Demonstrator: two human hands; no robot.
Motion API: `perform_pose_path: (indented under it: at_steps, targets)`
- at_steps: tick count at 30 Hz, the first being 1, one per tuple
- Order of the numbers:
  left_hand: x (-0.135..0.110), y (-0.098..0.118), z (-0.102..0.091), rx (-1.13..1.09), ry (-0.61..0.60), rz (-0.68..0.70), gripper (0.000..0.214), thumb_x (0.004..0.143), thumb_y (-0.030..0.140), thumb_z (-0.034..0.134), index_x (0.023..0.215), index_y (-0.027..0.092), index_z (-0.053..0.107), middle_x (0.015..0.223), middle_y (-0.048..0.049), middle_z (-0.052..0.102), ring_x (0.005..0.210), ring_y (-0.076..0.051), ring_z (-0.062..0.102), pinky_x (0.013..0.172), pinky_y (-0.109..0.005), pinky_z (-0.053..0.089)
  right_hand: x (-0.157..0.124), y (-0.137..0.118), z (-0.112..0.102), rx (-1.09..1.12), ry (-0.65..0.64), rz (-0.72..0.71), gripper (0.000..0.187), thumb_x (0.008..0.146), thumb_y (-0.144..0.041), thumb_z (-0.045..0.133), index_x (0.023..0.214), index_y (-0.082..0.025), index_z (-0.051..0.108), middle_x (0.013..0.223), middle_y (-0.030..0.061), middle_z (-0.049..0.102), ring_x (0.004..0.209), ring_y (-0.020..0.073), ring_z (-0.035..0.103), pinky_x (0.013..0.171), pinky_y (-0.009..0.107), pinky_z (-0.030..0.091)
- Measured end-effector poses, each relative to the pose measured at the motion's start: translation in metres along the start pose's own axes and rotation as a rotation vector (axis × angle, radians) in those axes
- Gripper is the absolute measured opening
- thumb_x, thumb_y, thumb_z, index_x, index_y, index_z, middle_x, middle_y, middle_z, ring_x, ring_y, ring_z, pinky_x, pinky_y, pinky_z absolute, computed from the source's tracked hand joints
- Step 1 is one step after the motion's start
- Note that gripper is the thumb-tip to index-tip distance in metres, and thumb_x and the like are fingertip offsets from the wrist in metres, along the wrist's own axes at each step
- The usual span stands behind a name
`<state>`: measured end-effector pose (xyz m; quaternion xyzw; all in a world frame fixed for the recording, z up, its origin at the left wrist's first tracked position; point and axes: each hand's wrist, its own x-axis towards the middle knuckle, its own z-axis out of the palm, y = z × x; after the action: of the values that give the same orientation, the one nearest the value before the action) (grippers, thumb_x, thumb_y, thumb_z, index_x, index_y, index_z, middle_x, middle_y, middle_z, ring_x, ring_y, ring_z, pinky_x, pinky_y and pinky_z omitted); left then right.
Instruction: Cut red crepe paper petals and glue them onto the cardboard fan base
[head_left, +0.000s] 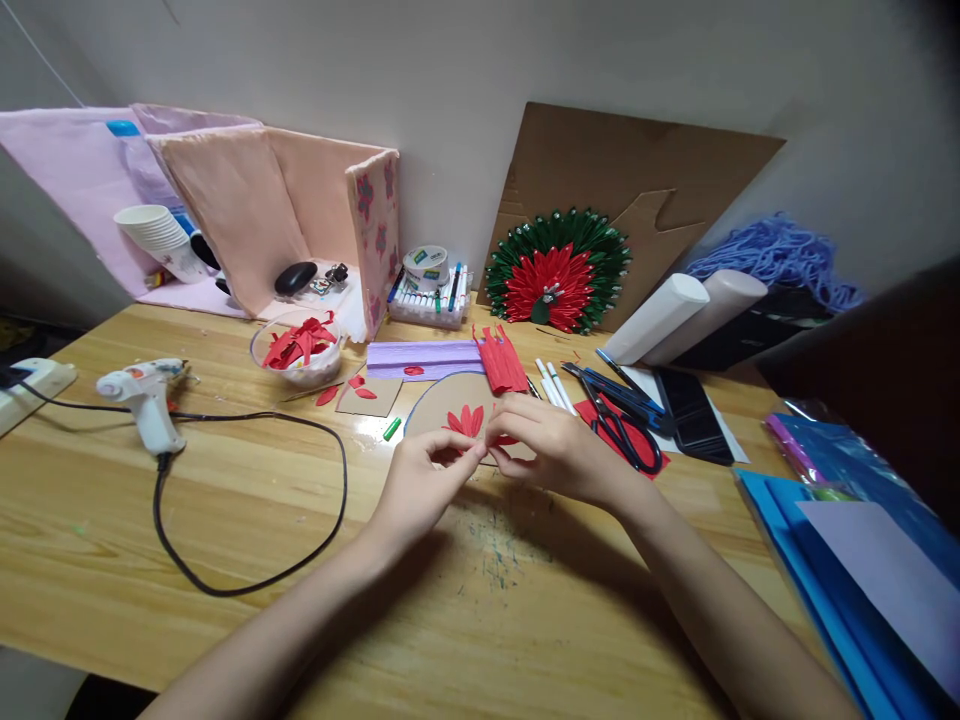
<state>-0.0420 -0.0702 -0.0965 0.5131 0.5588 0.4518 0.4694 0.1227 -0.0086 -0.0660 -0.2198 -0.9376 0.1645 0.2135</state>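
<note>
My left hand [420,480] and my right hand [551,450] meet over a round cardboard disc [442,405] near the middle of the wooden table [225,520]. Both hands pinch a small red paper petal [504,440] between their fingertips. Several red petals [466,420] lie fanned on the disc right beside my fingers. A folded red paper strip [501,362] rests just beyond the disc.
A white glue gun [146,395] with a black cord [247,500] lies at the left. A bowl of red petals [298,345], purple paper [420,358], scissors [619,425], a phone [690,410], a finished red-green fan [559,272] and blue sheets [847,570] surround the work spot.
</note>
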Motion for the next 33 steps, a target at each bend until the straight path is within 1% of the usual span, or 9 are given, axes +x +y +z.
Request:
perform_pose_path:
  at_steps: [3, 7, 9, 12, 14, 16, 20, 30, 33]
  targets:
    - [0.002, -0.001, -0.002, -0.082, -0.030, -0.067, 0.017, 0.074, 0.028, 0.066, 0.076, 0.013, 0.073, 0.078, -0.0089, 0.074, 0.073, -0.019, 0.066, 0.069, -0.029, 0.050, 0.000, 0.001, 0.001, -0.018, -0.008, -0.010, 0.013, 0.085, -0.013, 0.047, 0.080, -0.018, 0.058, 0.078, 0.0065, 0.060, 0.075, 0.0175, 0.055, 0.067, 0.031, 0.044]
    - [0.002, -0.003, -0.001, -0.051, 0.012, -0.064, 0.017, 0.073, 0.028, 0.067, 0.074, 0.012, 0.073, 0.076, -0.0084, 0.073, 0.070, -0.018, 0.065, 0.066, -0.027, 0.049, 0.000, 0.001, -0.001, 0.054, -0.010, 0.028, 0.009, 0.084, -0.016, 0.051, 0.083, -0.018, 0.059, 0.081, 0.0064, 0.062, 0.077, 0.0179, 0.056, 0.070, 0.032, 0.045]
    - [0.001, -0.004, 0.000, -0.032, 0.051, -0.058, 0.018, 0.073, 0.029, 0.067, 0.074, 0.012, 0.073, 0.074, -0.0078, 0.073, 0.067, -0.017, 0.065, 0.062, -0.026, 0.048, 0.000, 0.003, -0.004, 0.146, -0.008, 0.124, 0.008, 0.083, -0.020, 0.054, 0.089, -0.018, 0.059, 0.086, 0.0066, 0.063, 0.079, 0.0177, 0.058, 0.071, 0.031, 0.046]
    - [0.002, -0.005, 0.000, -0.020, 0.117, -0.071, 0.019, 0.072, 0.031, 0.068, 0.075, 0.012, 0.073, 0.072, -0.0074, 0.073, 0.064, -0.017, 0.065, 0.060, -0.026, 0.049, -0.001, 0.009, -0.006, 0.319, 0.021, 0.389, 0.014, 0.085, -0.028, 0.054, 0.094, -0.018, 0.060, 0.091, 0.0064, 0.065, 0.080, 0.0171, 0.059, 0.072, 0.031, 0.047]
    - [0.003, -0.005, -0.001, -0.045, 0.135, -0.083, 0.020, 0.072, 0.032, 0.068, 0.076, 0.013, 0.074, 0.074, -0.0075, 0.073, 0.067, -0.018, 0.066, 0.063, -0.027, 0.050, -0.001, 0.013, -0.004, 0.458, 0.011, 0.530, 0.017, 0.085, -0.032, 0.055, 0.089, -0.018, 0.062, 0.088, 0.0054, 0.066, 0.079, 0.0168, 0.060, 0.071, 0.031, 0.047]
    - [0.003, -0.005, -0.001, -0.093, 0.129, -0.088, 0.020, 0.072, 0.032, 0.069, 0.078, 0.014, 0.074, 0.077, -0.0077, 0.074, 0.072, -0.019, 0.067, 0.068, -0.028, 0.052, 0.001, 0.015, -0.001, 0.621, -0.027, 0.590, 0.020, 0.083, -0.035, 0.057, 0.082, -0.017, 0.063, 0.081, 0.0040, 0.065, 0.074, 0.0153, 0.059, 0.067, 0.029, 0.046]
    - [0.002, -0.004, -0.001, -0.147, 0.106, -0.101, 0.019, 0.071, 0.032, 0.070, 0.078, 0.014, 0.074, 0.080, -0.0076, 0.074, 0.076, -0.019, 0.068, 0.073, -0.029, 0.052, 0.004, 0.014, 0.003, 0.812, -0.018, 0.633, 0.021, 0.081, -0.035, 0.058, 0.073, -0.015, 0.061, 0.070, 0.0016, 0.061, 0.061, 0.0104, 0.053, 0.058, 0.025, 0.041]
    - [0.007, -0.008, -0.005, -0.169, 0.083, -0.109, 0.024, 0.070, 0.036, 0.071, 0.082, 0.016, 0.075, 0.081, -0.0070, 0.074, 0.076, -0.018, 0.067, 0.072, -0.028, 0.051, 0.003, 0.012, -0.001, 0.835, -0.011, 0.603, 0.020, 0.081, -0.033, 0.060, 0.070, -0.016, 0.060, 0.070, 0.0005, 0.060, 0.060, 0.0095, 0.052, 0.058, 0.025, 0.040]
    - [0.006, -0.007, -0.004, -0.185, 0.088, -0.132, 0.024, 0.069, 0.035, 0.072, 0.082, 0.015, 0.075, 0.083, -0.0077, 0.074, 0.078, -0.019, 0.067, 0.076, -0.029, 0.051, 0.004, 0.011, 0.001, 0.831, 0.029, 0.630, 0.016, 0.079, -0.032, 0.063, 0.079, -0.016, 0.062, 0.074, 0.0014, 0.062, 0.065, 0.0108, 0.055, 0.061, 0.026, 0.043]
